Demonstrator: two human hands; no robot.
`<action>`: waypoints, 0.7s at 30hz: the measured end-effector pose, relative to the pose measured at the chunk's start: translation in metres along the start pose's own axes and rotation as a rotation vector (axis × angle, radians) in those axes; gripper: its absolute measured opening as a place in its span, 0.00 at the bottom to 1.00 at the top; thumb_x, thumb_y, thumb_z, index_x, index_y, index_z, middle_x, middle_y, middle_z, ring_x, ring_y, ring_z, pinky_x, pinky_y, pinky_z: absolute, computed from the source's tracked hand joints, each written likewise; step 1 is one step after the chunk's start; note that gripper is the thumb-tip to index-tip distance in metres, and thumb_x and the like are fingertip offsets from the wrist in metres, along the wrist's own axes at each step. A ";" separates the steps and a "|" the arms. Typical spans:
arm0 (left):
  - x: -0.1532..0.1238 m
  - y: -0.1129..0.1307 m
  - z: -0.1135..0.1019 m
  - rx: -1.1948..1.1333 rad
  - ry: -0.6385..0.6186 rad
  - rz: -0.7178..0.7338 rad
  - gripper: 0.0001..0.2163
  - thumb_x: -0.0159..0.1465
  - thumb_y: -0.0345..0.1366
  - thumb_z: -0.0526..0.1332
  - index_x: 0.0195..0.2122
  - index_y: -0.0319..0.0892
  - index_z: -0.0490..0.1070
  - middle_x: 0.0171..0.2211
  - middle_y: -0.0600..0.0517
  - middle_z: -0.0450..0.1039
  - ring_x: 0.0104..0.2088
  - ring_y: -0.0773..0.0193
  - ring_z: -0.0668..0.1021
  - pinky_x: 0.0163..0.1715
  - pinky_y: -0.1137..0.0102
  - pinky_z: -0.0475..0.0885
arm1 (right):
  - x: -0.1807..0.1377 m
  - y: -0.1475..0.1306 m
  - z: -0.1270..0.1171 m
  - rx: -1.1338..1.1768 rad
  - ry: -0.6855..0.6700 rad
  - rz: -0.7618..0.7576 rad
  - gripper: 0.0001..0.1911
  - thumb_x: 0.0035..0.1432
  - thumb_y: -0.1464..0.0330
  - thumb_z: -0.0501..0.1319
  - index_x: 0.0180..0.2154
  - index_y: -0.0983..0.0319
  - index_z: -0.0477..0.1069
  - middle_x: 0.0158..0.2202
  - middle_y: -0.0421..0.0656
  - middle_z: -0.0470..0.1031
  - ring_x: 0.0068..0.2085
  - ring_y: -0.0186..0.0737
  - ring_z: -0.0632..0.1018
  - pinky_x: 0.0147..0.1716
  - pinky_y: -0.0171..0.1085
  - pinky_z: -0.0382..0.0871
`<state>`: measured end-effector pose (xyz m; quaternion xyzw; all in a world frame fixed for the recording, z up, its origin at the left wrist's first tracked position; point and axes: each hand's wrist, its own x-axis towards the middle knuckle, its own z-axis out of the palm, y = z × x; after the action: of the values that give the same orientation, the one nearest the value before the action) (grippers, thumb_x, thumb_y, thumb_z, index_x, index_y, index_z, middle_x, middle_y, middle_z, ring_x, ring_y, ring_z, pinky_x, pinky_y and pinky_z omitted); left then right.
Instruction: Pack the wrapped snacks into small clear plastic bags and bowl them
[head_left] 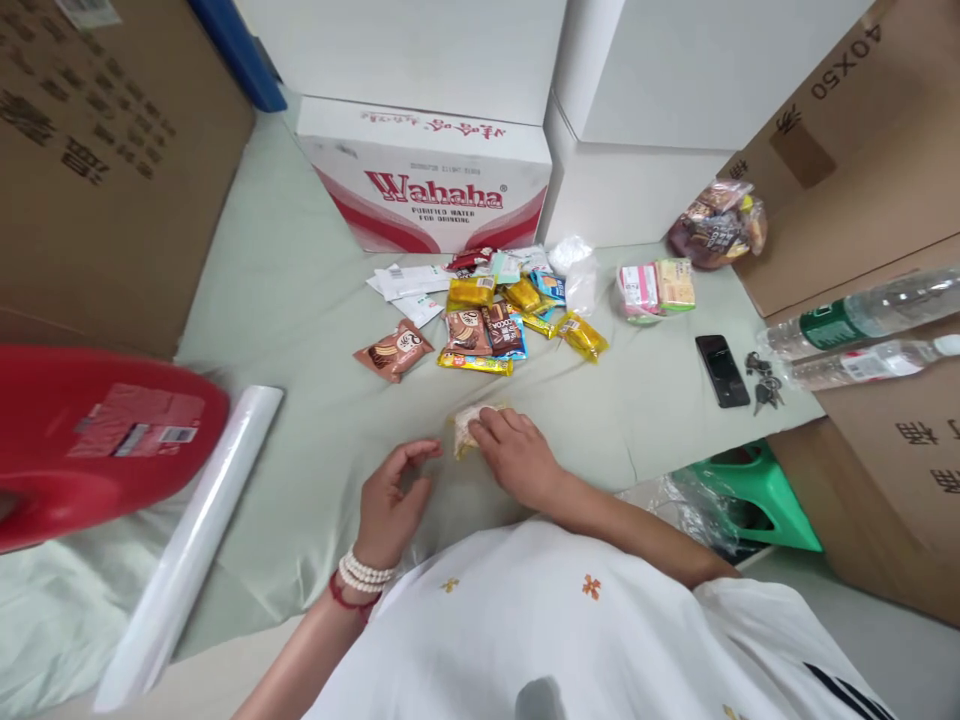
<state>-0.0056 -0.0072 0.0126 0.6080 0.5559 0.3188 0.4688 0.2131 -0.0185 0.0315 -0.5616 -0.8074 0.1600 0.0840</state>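
Note:
My right hand (517, 455) rests on the pale green cloth (300, 330), its fingers closed on a small pale snack packet (465, 428) that shows at the fingertips. My left hand (391, 500), with a bead bracelet at the wrist, hovers just left of it with curled, parted fingers and holds nothing. A heap of small snack packets (502, 315) lies farther back, with a brown packet (394, 350) apart on its left.
A Wahaha carton (427, 175) and white boxes stand behind. A red tub (90, 440) and a white roll (195, 540) lie left. A phone (721, 370), keys (761, 385), two water bottles (862, 320), a snack bag (716, 225) and a green stool (750, 490) are on the right.

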 end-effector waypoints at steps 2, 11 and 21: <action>-0.001 -0.003 -0.001 0.048 -0.003 -0.047 0.16 0.59 0.40 0.59 0.47 0.44 0.76 0.44 0.47 0.83 0.48 0.53 0.83 0.56 0.57 0.75 | 0.000 0.012 -0.001 0.031 0.022 0.049 0.21 0.73 0.70 0.51 0.63 0.57 0.68 0.62 0.52 0.71 0.56 0.52 0.71 0.55 0.49 0.66; -0.012 -0.017 -0.011 -0.053 0.103 -0.166 0.14 0.61 0.46 0.61 0.43 0.44 0.75 0.41 0.48 0.83 0.40 0.56 0.84 0.47 0.60 0.79 | 0.023 0.222 -0.172 -0.060 0.737 0.648 0.27 0.74 0.69 0.39 0.68 0.66 0.59 0.62 0.59 0.70 0.63 0.54 0.72 0.59 0.54 0.64; -0.030 -0.018 -0.004 0.093 0.096 -0.149 0.17 0.63 0.49 0.59 0.46 0.44 0.76 0.41 0.47 0.83 0.42 0.55 0.84 0.50 0.59 0.76 | 0.079 0.276 -0.170 -0.282 0.502 0.615 0.20 0.75 0.67 0.48 0.49 0.72 0.75 0.54 0.64 0.71 0.61 0.60 0.64 0.58 0.57 0.59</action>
<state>-0.0219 -0.0369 0.0016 0.5700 0.6356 0.2856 0.4354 0.4816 0.1709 0.0899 -0.8040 -0.5706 -0.0762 0.1490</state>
